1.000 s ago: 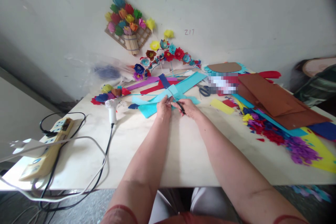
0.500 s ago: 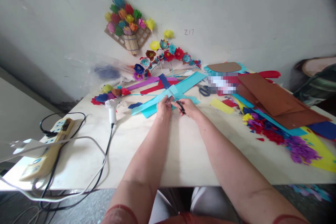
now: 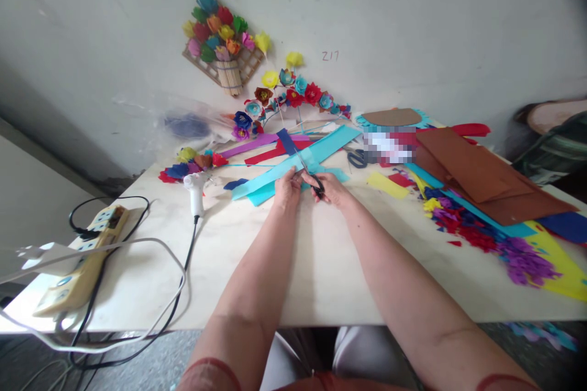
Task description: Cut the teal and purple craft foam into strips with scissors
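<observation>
1. While the right hand has its grip closed around the black handles of the scissors, the blades point away from the body, out over the turquoise strip; whether they touch it, I cannot tell.
2. The left hand sits just beside the blades, its grip narrow, fingertips drawn together; whether it pinches something thin is too small to tell.
3. The turquoise strip lies slantwise on the tabletop, beyond both hands, crossing near a dark blue strip; a turquoise piece shows beneath its near edge.
4. By its look, the strip should be light and soft, limp rather than stiff, not very slippery, and easy to crease or tear. It is best held by an edge, lightly, with the fingertips clear of the blades.
5. The scissors should feel firm and fairly light, with smooth metal blades; the handle loops are the place to hold them.
6. Spare scissors lie to the right of the strip, and a white corded tool stands well apart on the left.
</observation>
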A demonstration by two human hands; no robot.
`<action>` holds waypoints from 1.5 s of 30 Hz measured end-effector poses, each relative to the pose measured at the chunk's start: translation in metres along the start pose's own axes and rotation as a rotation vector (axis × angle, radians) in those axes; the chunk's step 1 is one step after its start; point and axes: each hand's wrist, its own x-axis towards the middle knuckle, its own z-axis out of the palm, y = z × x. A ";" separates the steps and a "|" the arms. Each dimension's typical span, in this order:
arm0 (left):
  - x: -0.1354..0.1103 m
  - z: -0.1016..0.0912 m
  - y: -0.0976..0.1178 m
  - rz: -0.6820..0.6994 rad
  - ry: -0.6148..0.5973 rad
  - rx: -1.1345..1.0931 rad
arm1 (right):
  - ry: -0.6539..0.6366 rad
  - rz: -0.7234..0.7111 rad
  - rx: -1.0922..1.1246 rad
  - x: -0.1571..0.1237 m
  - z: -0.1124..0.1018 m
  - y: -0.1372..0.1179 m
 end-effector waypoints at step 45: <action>0.000 -0.001 -0.004 0.036 -0.043 0.052 | 0.017 -0.034 0.039 0.003 0.000 0.004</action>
